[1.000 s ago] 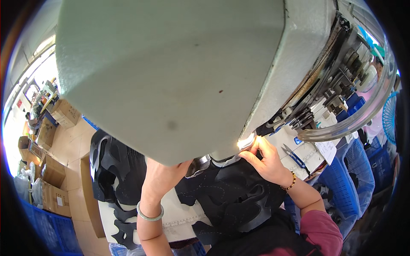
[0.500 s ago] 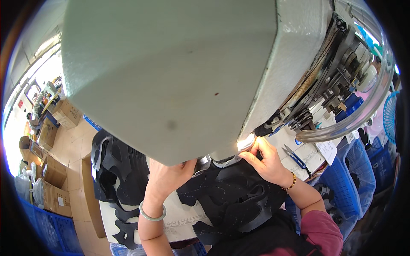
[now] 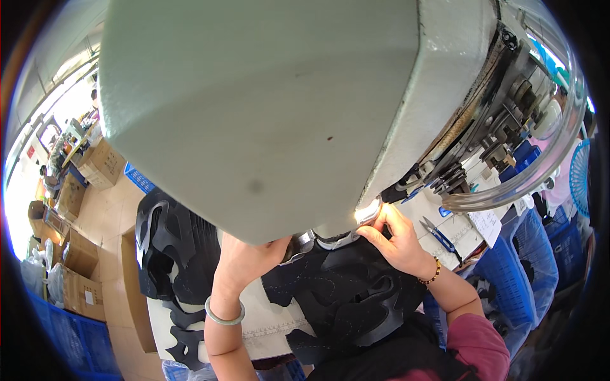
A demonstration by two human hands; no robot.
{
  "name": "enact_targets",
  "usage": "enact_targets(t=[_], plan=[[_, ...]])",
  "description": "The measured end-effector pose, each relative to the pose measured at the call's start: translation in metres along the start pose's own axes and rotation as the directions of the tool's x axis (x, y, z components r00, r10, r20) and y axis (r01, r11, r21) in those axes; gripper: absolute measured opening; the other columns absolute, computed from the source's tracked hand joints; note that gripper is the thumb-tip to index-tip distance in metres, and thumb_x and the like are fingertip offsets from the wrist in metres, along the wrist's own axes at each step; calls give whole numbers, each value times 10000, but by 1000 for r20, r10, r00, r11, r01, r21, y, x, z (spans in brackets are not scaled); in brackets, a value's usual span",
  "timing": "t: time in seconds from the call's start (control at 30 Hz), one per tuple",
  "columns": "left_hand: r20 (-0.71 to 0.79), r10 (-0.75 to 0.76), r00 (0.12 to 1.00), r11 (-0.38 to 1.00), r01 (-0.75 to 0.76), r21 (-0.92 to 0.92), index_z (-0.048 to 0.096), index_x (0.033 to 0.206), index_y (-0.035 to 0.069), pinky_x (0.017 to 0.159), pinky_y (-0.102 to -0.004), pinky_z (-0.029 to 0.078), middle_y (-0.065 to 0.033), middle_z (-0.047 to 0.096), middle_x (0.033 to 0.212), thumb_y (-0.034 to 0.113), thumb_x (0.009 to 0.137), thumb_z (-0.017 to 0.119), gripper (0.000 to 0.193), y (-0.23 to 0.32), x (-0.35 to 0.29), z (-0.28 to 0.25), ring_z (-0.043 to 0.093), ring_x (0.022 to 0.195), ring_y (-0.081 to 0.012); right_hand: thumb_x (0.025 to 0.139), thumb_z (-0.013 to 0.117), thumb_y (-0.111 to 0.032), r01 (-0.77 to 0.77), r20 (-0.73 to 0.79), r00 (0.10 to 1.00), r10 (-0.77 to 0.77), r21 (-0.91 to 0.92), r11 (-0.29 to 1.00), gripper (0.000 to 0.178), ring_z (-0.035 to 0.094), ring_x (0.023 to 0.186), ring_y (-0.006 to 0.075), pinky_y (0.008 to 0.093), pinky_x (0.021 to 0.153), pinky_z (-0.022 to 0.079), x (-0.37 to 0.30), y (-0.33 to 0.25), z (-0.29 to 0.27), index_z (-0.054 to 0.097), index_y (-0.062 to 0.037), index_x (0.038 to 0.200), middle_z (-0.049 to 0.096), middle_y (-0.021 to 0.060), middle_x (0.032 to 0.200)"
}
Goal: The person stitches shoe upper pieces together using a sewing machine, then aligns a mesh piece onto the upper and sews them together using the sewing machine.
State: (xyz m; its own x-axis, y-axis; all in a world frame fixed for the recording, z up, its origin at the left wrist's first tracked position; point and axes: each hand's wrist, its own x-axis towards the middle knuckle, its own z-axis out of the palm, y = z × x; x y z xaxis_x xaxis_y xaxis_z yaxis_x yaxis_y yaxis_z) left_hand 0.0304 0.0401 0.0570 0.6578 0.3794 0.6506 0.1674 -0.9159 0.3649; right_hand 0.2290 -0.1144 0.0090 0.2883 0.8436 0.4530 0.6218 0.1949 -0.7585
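The pale green head of a sewing machine [image 3: 260,127] fills the upper middle and hides what lies beneath it. My left hand [image 3: 249,265] reaches under its lower edge beside a curved metal part [image 3: 300,246]; its fingertips are hidden. My right hand [image 3: 399,244] is closed, thumb and fingers together, at a brightly lit spot by the machine's lower right corner. What it pinches is too small to make out. Black cut fabric pieces [image 3: 346,298] with dotted stitch lines are spread between my forearms.
More black cut pieces [image 3: 178,247] are piled left of my left forearm. Blue-handled scissors [image 3: 441,240] and a paper sheet [image 3: 486,227] rest at the right. Blue crates [image 3: 508,279] stand beyond the table's right edge. Cardboard boxes [image 3: 82,292] are on the floor at the left.
The machine head appears slightly farther right in view. Both hands keep nearly the same place and pose; the left has shifted very slightly.
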Motion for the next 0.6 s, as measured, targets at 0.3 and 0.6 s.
enact_targets(t=[0.3,0.6], plan=[[7,-31,999,999,32,-19,669,800,52,545,-306,460,-71,624,686,49,704,664,96,-2,-2,2,581,594,-221,826,676,-101,26,-51,998,-26,-19,999,256,492,650,154,282,610,414,-1,4,1,454,-41,713,507,64,717],[33,-49,998,998,50,-34,654,746,25,500,-294,436,-82,604,637,20,688,653,59,-3,-2,2,557,534,-197,832,684,-179,62,-64,996,-61,12,998,228,451,587,125,263,566,393,-1,5,3,560,-1,900,480,22,641]])
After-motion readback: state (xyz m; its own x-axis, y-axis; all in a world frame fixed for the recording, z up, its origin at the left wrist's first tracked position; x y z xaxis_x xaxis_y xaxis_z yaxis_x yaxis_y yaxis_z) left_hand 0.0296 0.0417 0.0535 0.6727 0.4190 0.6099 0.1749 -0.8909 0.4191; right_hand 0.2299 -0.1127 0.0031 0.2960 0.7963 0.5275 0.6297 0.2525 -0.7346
